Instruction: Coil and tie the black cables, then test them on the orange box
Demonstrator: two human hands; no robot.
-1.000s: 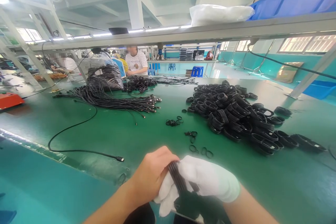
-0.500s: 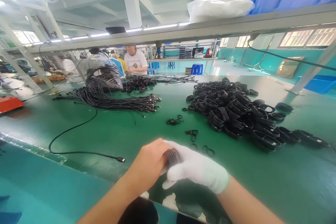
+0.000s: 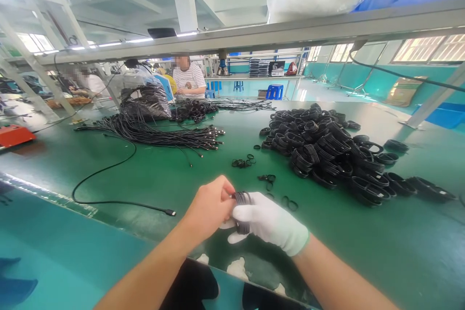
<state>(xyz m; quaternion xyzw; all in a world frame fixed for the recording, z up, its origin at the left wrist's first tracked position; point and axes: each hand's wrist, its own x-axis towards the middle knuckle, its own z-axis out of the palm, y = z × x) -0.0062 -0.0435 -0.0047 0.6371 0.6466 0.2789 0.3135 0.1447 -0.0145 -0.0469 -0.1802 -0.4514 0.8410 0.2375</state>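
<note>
Near the table's front edge, my gloved right hand (image 3: 271, 220) is wrapped round a small coil of black cable (image 3: 243, 197), its thumb across the front of the turns. My bare left hand (image 3: 210, 203) is closed in a pinch at the coil's upper left edge; the exact strand between its fingertips is hidden. Just beyond the hands lie small black rings (image 3: 289, 203) and a little cluster of black bands (image 3: 268, 179). A loose black cable (image 3: 123, 202) curves over the table to the left, its connector end (image 3: 170, 212) close to my left forearm.
A large heap of coiled black cables (image 3: 327, 150) covers the right side of the green table (image 3: 399, 232). Straight cables (image 3: 163, 134) lie bundled at left, before a plastic bag (image 3: 145, 101). A shelf beam (image 3: 232, 41) crosses overhead. A person (image 3: 189, 80) sits beyond the table.
My left hand has risen slightly and drawn back from over the coil to a pinch at its upper left edge. More of the coil shows in my right hand, which has shifted a little left.
</note>
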